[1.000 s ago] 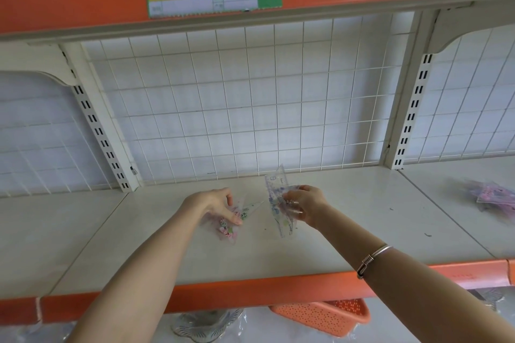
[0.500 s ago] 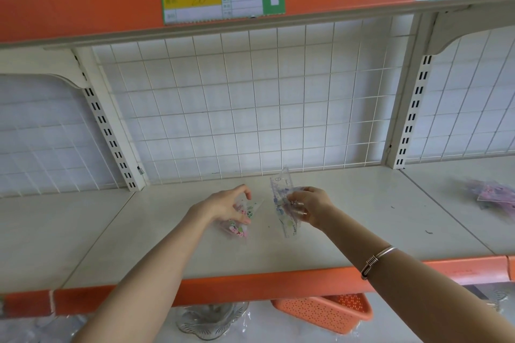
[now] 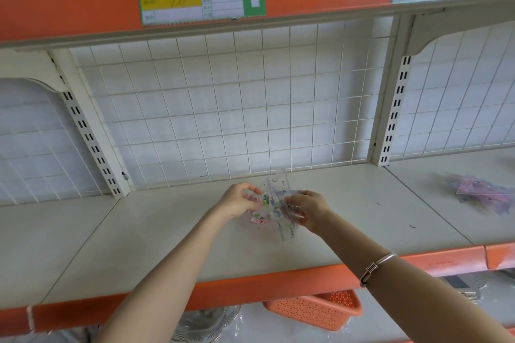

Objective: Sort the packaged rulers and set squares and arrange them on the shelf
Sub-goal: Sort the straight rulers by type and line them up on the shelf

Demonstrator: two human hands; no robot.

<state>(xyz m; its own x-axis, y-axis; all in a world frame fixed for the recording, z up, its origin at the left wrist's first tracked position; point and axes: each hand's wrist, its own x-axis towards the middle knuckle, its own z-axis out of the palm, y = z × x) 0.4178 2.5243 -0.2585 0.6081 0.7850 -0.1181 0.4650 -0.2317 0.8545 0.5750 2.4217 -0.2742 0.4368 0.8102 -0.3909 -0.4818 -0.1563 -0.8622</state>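
Over the shelf (image 3: 167, 245) centre: left grip (image 3: 237, 200) curled round a flowered set-square pack (image 3: 257, 210), right grip (image 3: 306, 211) pinching a ruler pack (image 3: 281, 198). Sorting likely early: just one purple pile (image 3: 485, 192) at shelf's right.

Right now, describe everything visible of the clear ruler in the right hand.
The ruler is a long, narrow strip of transparent plastic with bluish printing. It is held tilted over the shelf, with its far end toward the wire grid and its near end toward the front edge. The right hand pinches its middle. Its left side overlaps the printed pack in the left hand; contact is unclear.
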